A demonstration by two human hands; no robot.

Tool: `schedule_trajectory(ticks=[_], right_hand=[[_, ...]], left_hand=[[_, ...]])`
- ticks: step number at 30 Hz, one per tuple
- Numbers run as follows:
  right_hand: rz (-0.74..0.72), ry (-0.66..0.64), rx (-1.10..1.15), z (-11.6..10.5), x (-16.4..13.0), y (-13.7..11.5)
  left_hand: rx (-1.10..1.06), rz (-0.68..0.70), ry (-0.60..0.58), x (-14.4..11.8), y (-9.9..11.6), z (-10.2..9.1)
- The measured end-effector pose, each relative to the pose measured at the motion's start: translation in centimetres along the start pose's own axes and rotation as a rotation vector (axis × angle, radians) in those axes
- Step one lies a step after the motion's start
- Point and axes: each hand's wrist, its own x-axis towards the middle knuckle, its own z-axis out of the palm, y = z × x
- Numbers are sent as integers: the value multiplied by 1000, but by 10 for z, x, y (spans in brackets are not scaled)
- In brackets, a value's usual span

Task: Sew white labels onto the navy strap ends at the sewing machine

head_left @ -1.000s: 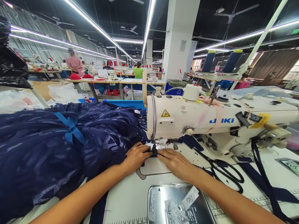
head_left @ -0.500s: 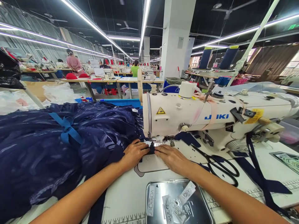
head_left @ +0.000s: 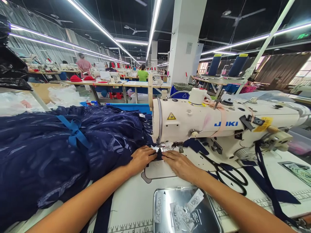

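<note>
At the needle of a white sewing machine (head_left: 209, 113), both hands press on a small dark navy fabric piece (head_left: 159, 156). My left hand (head_left: 142, 159) lies on its left side, fingers together and bent over the cloth. From the right, my right hand (head_left: 178, 164) holds the other side, fingertips close to the presser foot. The fingertips' undersides are hidden. Beside my left arm is a big heap of navy patterned garments (head_left: 55, 165), with a blue ribbon bow (head_left: 74, 132) on it.
Black scissors (head_left: 224, 170) lie right of my right hand. A metal tin (head_left: 155, 194) holding several white labels sits in front. Navy straps (head_left: 264, 181) and fabric scraps (head_left: 196, 145) lie to the right. Thread cones (head_left: 236, 66) stand behind; people work at far tables.
The view has shifted slightly, moving the machine and heap a little right in the picture. Both hands stay on the fabric at the needle, with hardly any movement.
</note>
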Motion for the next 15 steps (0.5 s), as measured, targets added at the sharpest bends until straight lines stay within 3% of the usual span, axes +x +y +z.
schedule_trajectory(ticks=[15], right_hand=[[144, -91, 69, 3, 1, 9]], left_hand=[[36, -17, -41, 11, -11, 1]])
